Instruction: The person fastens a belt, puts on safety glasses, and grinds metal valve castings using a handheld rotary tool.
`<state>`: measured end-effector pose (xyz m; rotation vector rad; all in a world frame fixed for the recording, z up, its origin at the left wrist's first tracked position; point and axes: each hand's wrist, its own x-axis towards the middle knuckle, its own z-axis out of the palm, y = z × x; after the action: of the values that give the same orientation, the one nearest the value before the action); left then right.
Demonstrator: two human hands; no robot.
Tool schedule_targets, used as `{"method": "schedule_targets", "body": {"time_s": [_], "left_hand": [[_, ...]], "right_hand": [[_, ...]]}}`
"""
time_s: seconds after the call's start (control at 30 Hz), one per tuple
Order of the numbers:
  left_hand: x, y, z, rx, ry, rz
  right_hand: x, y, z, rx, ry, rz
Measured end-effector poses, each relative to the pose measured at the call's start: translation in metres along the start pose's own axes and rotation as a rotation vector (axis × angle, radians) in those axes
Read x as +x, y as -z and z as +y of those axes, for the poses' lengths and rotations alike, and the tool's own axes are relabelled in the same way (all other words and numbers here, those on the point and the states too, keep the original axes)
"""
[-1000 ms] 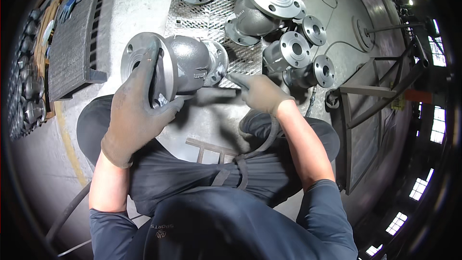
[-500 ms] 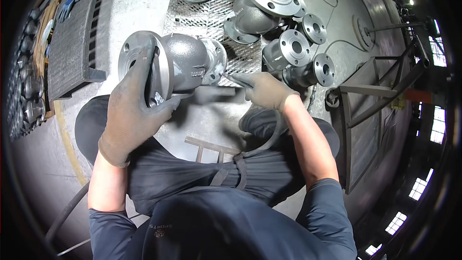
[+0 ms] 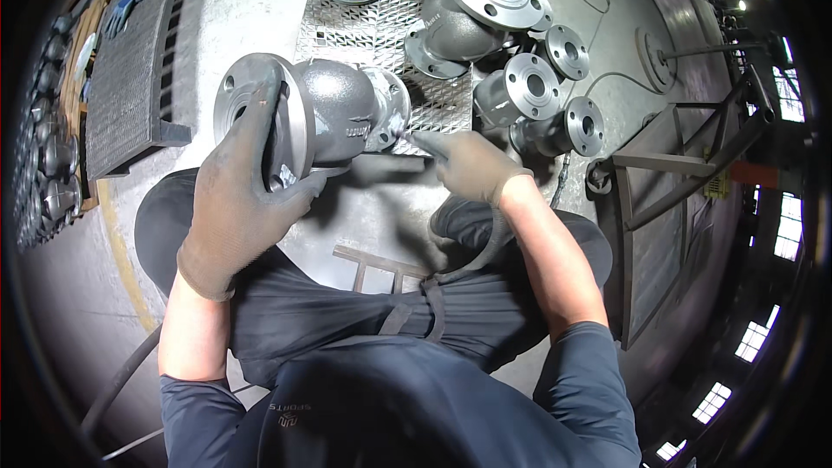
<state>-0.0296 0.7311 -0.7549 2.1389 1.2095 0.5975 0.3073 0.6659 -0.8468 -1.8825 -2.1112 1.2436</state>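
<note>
A grey cast valve body (image 3: 336, 104) with round, bolt-holed flanges lies on its side in front of me. My gloved left hand (image 3: 243, 208) is closed over the rim of its left flange (image 3: 299, 117), fingers along the outer face and thumb at the lower edge. My gloved right hand (image 3: 477, 165) wraps round a slim grinding tool (image 3: 407, 134), its body mostly hidden by the glove. The tool's thin tip meets the lower edge of the right flange (image 3: 394, 100), or is very close to it. A grey hose (image 3: 496, 247) loops below this hand.
Several more flanged castings (image 3: 455, 22) stand on a patterned metal plate (image 3: 347, 39) and beyond it to the right. A dark metal bench (image 3: 130, 78) is at the left. A steel frame (image 3: 663, 208) stands at the right. A small metal rack (image 3: 373, 260) lies between my legs.
My right hand has shifted slightly left, its tool staying at the right flange's lower edge. My left hand and the valve body have hardly moved.
</note>
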Motion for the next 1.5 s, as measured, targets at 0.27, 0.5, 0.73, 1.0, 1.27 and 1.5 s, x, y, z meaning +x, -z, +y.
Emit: {"method": "schedule_targets", "body": {"time_s": [0.27, 0.5, 0.73, 1.0, 1.27, 1.5], "left_hand": [[0.001, 0.001, 0.003, -0.009, 0.023, -0.025], [-0.002, 0.001, -0.002, 0.004, -0.010, -0.015], [-0.002, 0.001, 0.001, 0.029, 0.011, -0.018], [-0.006, 0.003, 0.001, 0.015, 0.060, -0.070], [-0.022, -0.003, -0.019, 0.267, -0.127, -0.164], [-0.015, 0.000, -0.014, 0.132, 0.043, -0.089]], "right_hand": [[0.004, 0.000, -0.005, 0.018, -0.054, 0.060], [0.007, -0.009, -0.006, 0.002, -0.040, 0.050], [0.006, -0.007, -0.015, 0.033, -0.032, 0.088], [0.006, -0.017, -0.006, 0.053, -0.080, 0.196], [-0.002, -0.025, -0.016, 0.034, -0.111, 0.153], [-0.001, -0.045, -0.019, 0.140, -0.135, 0.210]]}}
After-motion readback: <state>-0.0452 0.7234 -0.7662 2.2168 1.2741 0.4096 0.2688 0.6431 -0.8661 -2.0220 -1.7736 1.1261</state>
